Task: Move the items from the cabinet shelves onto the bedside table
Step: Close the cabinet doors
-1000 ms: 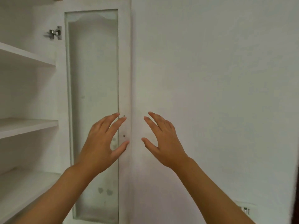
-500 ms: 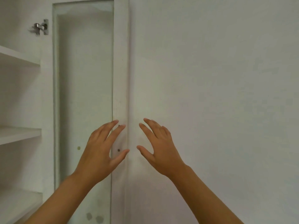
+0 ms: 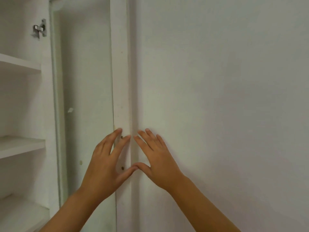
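Both spread hands, left hand (image 3: 103,166) and right hand (image 3: 157,158), have reached the white glass-paned cabinet door (image 3: 120,81) at centre frame; visible white shelves (image 3: 20,144) at left look bare.

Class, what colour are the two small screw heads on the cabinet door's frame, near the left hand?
Dark brown, seen in the head view: screw heads on the white door frame.

White cabinet shelves (image 3: 20,145) run along the left edge, one above another; an upper shelf (image 3: 18,61) sits above it; a lower shelf (image 3: 21,213) below; all show only bare white boards.
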Demonstrator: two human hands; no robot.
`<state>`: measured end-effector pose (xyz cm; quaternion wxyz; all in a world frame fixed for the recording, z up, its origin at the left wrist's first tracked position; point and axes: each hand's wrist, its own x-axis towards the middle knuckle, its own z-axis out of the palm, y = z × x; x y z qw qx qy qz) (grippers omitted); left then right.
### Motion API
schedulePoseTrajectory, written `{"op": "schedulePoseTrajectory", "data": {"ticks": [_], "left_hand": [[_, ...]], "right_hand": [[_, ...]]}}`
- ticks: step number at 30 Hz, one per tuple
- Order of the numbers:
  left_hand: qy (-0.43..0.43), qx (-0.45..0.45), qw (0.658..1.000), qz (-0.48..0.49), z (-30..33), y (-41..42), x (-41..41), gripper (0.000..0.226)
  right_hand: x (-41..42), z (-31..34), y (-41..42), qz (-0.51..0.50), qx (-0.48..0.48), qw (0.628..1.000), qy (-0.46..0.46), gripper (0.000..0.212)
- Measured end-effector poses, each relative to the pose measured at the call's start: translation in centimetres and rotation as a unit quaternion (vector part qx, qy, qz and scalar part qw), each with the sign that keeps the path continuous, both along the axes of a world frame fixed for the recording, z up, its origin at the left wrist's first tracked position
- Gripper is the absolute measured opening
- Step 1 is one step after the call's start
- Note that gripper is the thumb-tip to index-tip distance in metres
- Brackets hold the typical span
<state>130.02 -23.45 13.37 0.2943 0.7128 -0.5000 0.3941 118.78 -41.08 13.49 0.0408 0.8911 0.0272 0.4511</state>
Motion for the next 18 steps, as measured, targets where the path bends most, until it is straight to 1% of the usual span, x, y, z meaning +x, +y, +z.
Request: {"op": "schedulePoseTrajectory", "data": {"ticks": [5, 9, 14, 18], "left_hand": [[-0.022, -0.038, 0.999, -0.002, -0.3, -0.8, 0.7, 0.097], [-0.032, -0.044, 0.998, 0.009, -0.7, -1.5, 1.3, 0.101], [-0.043, -0.035, 0.998, 0.026, -0.8, -2.1, 1.6, 0.093], [-0.037, -0.040, 0.998, 0.030, -1.0, -2.2, 1.7, 0.094]], "right_hand": [[1.6, 0.0, -1.7, 0.048, -0.004, 0.999, -0.010, 0.082], [2.4, 0.3, -2.3, 0.080, -0.011, 0.996, -0.025, 0.087], [3.1, 0.0, -2.9, 0.089, -0.030, 0.994, -0.054, 0.088], [3.0, 0.0, -2.8, 0.089, -0.034, 0.994, -0.050, 0.088]]}}
